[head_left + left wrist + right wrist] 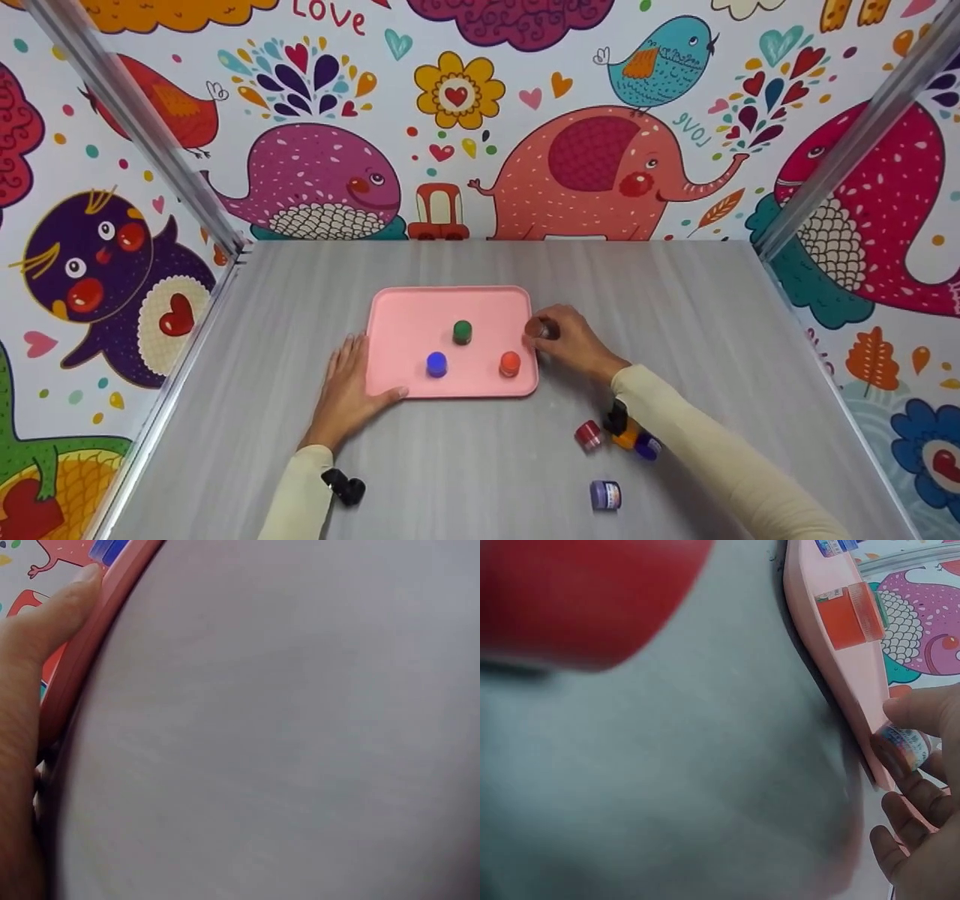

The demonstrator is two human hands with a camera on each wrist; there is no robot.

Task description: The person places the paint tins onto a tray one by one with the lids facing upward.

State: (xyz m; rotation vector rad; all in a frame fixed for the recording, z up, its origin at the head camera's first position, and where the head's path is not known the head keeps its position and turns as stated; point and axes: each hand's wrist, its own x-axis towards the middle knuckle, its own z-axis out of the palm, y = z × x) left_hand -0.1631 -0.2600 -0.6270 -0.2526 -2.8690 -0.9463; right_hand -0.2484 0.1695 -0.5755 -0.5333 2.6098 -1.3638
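Observation:
At the right rim of the pink tray, my right hand pinches a small brown paint jar between thumb and fingers. Its printed label shows in the right wrist view on the paint jar, close over the tray's edge. My left hand lies along the tray's left side, fingers straight and thumb on the front rim; the left wrist view shows the thumb there. On the tray stand a green jar, a blue jar and an orange-red jar.
Right of the tray's front corner are a dark red jar, a yellow-orange jar partly behind the right wrist, and a dark blue jar. Nearer me lies a purple jar. Printed panels wall in the grey table.

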